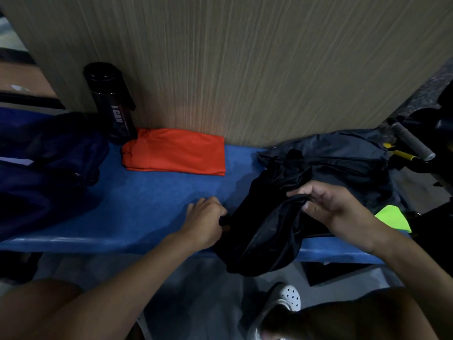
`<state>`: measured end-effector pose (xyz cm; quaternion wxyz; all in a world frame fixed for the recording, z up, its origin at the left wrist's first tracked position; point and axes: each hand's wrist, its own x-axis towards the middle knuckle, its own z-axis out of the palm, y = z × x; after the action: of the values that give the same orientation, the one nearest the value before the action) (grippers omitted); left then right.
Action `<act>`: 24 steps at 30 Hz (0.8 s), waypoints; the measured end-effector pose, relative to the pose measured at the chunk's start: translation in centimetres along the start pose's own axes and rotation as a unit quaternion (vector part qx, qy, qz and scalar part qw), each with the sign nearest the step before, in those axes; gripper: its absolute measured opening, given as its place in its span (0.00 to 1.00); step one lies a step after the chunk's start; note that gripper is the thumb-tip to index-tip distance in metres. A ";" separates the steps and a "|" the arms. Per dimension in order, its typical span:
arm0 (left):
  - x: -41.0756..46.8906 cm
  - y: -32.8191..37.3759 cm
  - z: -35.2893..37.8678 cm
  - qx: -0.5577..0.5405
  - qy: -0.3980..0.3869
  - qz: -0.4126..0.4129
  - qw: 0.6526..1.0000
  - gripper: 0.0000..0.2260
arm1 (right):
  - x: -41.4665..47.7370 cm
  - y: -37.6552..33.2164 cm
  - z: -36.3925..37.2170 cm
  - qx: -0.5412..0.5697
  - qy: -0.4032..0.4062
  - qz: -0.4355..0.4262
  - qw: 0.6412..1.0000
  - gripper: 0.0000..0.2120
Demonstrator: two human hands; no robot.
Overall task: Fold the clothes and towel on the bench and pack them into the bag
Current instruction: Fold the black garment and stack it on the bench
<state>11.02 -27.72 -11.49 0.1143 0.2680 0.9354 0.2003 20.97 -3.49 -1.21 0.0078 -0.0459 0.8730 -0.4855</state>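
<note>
Fabric looks thin, limp and slippery: the black garment [264, 231] droops over the edge of the blue bench [147, 204]. My left hand [203, 217] pinches its corner, my right hand [328, 204] grips what is probably the waistband.

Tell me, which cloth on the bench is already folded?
The orange garment beside the bottle: a neat flat rectangle. The black garment and navy cloth lie rumpled.

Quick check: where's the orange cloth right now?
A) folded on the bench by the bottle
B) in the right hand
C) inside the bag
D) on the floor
A: the orange cloth lies folded on the bench beside the bottle; the left hand and right hand hold the black garment.
</note>
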 end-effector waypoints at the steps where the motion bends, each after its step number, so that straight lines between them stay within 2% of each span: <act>1: 0.1 0.0 0.0 -0.028 0.021 0.001 0.999 0.06 | 0.0 -0.1 0.0 -0.002 0.000 -0.004 1.000 0.04; 2: 0.2 -0.1 -0.2 -0.071 0.033 0.005 0.997 0.01 | 0.1 -0.1 -0.1 0.000 0.002 -0.005 1.000 0.04; 4: 0.7 -0.7 -0.4 -0.197 0.050 0.007 0.979 0.09 | 0.0 -0.2 -0.3 0.013 0.014 -0.007 1.000 0.06; 6: 0.7 -1.2 -0.9 -0.253 0.029 0.012 0.967 0.09 | 0.0 -0.5 -0.5 0.015 0.035 -0.005 0.999 0.05; 7: 0.6 -1.4 -1.1 -0.233 -0.001 0.017 0.972 0.06 | 0.0 -0.5 -0.7 0.015 0.045 -0.006 0.999 0.04; 9: 0.4 -1.8 -0.9 -0.057 -0.045 0.030 0.997 0.21 | 0.0 -0.7 -1.0 0.023 0.059 -0.012 0.998 0.05; 10: 0.2 -1.8 -0.7 0.010 -0.050 0.031 0.998 0.24 | -0.1 -0.8 -1.0 0.029 0.063 -0.015 0.997 0.12; 11: 0.0 -1.6 -0.6 0.036 -0.036 0.032 0.998 0.23 | -0.2 -0.8 -1.1 0.033 0.061 -0.014 0.997 0.19; 13: -0.4 -1.2 -0.4 0.018 -0.002 0.043 0.999 0.15 | -0.5 -0.7 -1.2 0.028 0.069 -0.003 0.997 0.27; 16: -0.6 -1.3 -0.1 0.018 0.007 0.067 0.998 0.07 | -0.9 -0.5 -1.4 0.028 0.087 -0.008 0.996 0.34; 20: -1.0 -1.5 0.2 0.039 -0.001 0.085 0.996 0.08 | -1.3 -0.4 -1.7 0.021 0.087 -0.021 0.996 0.38; 24: -1.3 -2.2 0.3 0.022 -0.028 0.104 0.994 0.12 | -1.3 -0.2 -1.4 0.025 0.080 -0.024 0.996 0.36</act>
<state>11.16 -30.00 -12.57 0.1134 0.3714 0.9032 0.1829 22.20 -2.34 -0.35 -0.0724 -0.0281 0.8572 -0.5090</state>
